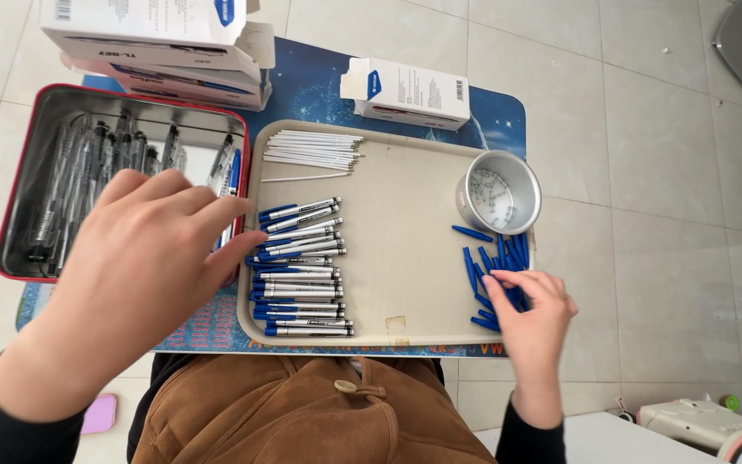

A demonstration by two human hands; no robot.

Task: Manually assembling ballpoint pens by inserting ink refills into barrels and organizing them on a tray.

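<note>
My left hand (143, 262) hovers with spread fingers over the right end of a red-rimmed metal tin (19, 185) that holds several pens; its fingertips reach the edge of a beige tray (405, 249) and it holds nothing. A row of pen barrels with blue ends (302, 271) lies on the tray just right of those fingertips. My right hand (530, 318) is at the tray's right edge, fingertips pinching at a pile of blue pen caps (495, 266). White refills (311, 150) lie at the tray's top left.
A small round metal cup (498, 193) stands on the tray above the caps. White and blue cardboard boxes (410, 90) and a stack of such boxes (161, 43) sit at the back of the small blue table (319, 86). Tiled floor surrounds it; a brown jacket covers my lap.
</note>
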